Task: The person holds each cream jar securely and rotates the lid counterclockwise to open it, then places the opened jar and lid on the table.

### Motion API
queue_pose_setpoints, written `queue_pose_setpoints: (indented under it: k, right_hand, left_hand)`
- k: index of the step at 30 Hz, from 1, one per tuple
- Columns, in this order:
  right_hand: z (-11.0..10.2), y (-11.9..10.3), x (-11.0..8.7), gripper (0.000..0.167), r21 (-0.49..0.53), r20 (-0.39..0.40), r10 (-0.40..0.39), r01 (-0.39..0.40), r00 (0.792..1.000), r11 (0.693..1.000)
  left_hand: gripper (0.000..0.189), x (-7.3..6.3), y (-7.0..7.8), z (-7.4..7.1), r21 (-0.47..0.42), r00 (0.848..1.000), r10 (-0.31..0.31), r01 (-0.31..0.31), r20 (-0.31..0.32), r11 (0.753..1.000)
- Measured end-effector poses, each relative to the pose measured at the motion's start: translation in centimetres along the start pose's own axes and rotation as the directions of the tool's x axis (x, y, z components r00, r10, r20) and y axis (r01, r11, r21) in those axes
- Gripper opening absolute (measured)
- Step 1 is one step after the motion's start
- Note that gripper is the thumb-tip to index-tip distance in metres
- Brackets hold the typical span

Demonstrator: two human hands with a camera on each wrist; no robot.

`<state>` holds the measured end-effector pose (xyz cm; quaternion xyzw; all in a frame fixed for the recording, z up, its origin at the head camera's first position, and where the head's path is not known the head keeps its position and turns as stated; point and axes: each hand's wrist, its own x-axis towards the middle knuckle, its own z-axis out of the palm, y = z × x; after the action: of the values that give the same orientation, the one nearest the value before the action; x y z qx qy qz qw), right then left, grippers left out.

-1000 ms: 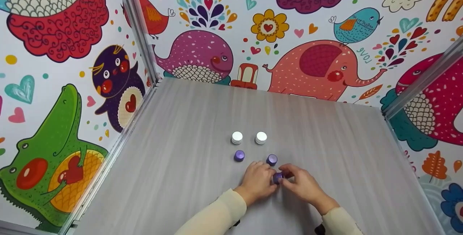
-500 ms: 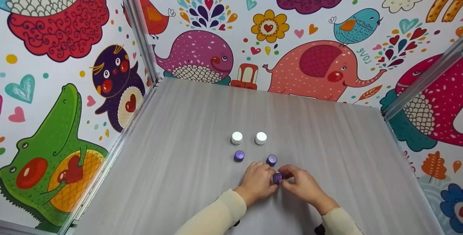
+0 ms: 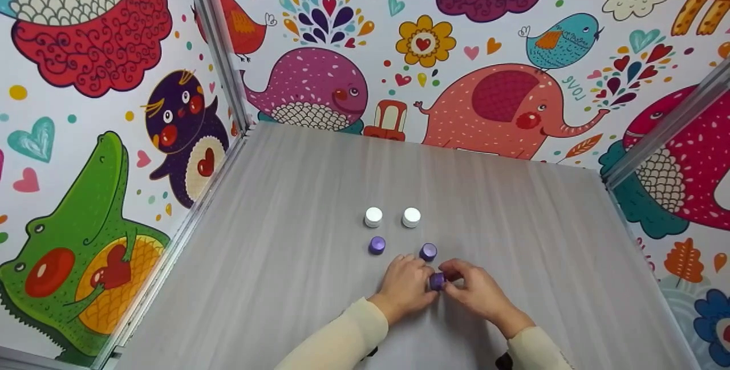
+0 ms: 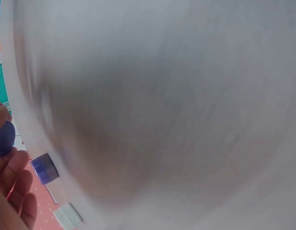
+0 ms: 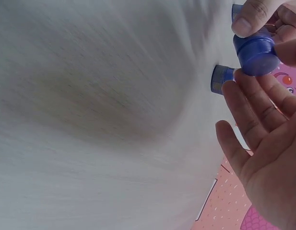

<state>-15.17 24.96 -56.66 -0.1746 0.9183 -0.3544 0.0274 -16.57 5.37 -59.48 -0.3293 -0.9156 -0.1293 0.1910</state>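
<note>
A small purple jar (image 3: pixel 437 281), with a seam round it like a lid's edge, lies tilted between both hands. My left hand (image 3: pixel 404 284) grips one end; its thumb presses the jar's side (image 5: pixel 255 50) in the right wrist view. With thumb and fingertips, my right hand (image 3: pixel 479 290) pinches the other end, the remaining fingers spread below. Just beyond the hands stands a purple jar (image 3: pixel 428 252), and another purple jar (image 3: pixel 377 245) sits further left. At the edge of the left wrist view, part of the held jar (image 4: pixel 4 139) shows between fingers.
Behind the purple jars stand two white jars, one on the left (image 3: pixel 373 217) and one on the right (image 3: pixel 411 218). All rest on a grey wood-grain table (image 3: pixel 296 199). Walls with cartoon animals (image 3: pixel 490 108) enclose its back and sides.
The held purple jar has tilted and shifted very slightly between the hands. Both hands stay almost in place, and the standing jars have not moved.
</note>
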Motion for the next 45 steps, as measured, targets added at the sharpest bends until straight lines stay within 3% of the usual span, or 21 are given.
queue_pose_setpoints:
  k: [11, 16, 22, 25, 30, 45]
  right_hand:
    - [0.09, -0.03, -0.09, 0.016, -0.019, 0.018, 0.027, -0.027, 0.999, 0.999]
    - [-0.02, -0.15, -0.04, 0.029, -0.007, 0.023, 0.024, -0.024, 0.999, 1.000]
    - [0.02, -0.21, -0.04, 0.025, -0.037, 0.018, 0.054, -0.053, 0.998, 0.998]
    - [0.03, -0.25, -0.03, 0.018, -0.046, 0.017, 0.037, -0.036, 0.999, 0.998]
    - [0.06, -0.33, 0.00, 0.028, -0.018, 0.019, 0.009, -0.009, 1.000, 1.000]
    - [0.05, -0.39, -0.11, 0.019, -0.038, 0.012, 0.031, -0.031, 0.999, 0.999]
  left_hand:
    - [0.033, 0.02, -0.01, -0.20, -0.009, 1.000, -0.001, 0.001, 0.010, 1.000]
    - [0.032, 0.03, 0.00, -0.28, -0.005, 1.000, 0.004, -0.004, 0.016, 1.000]
    - [0.032, 0.03, 0.00, -0.32, -0.003, 1.000, 0.005, -0.005, 0.014, 1.000]
    - [0.032, -0.05, -0.01, -0.22, -0.002, 1.000, 0.005, -0.005, 0.004, 1.000]
    - [0.032, -0.16, -0.02, -0.11, 0.000, 1.000, 0.007, -0.007, -0.007, 1.000]
    - [0.032, -0.11, 0.14, -0.11, -0.002, 1.000, 0.012, -0.012, -0.002, 1.000]
